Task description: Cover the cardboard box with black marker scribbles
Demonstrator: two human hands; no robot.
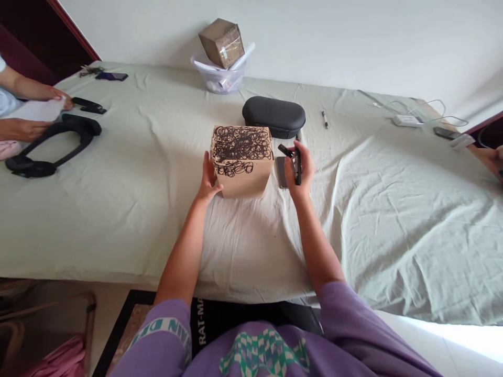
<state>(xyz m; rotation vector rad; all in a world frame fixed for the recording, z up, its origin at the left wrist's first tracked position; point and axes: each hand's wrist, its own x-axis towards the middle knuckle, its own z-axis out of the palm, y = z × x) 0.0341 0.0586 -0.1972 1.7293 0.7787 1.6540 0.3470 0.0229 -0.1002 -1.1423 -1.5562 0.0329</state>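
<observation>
A cardboard box stands upright on the cloth in front of me, its top and upper front edge covered in black looping scribbles. My left hand grips the box's left side, thumb on the front face and fingers along the side. To the right of the box, my right hand is closed around a black marker. A shorter black piece, perhaps its cap, sticks out between the fingers towards the box. Partly hidden behind that hand, a dark phone lies flat. Just behind the box sits a black zip case.
A pen lies right of the case. Against the wall, a plastic basket carries a smaller box. At left, another person's hands hold paper near a black head strap and a stapler. A white adapter lies right.
</observation>
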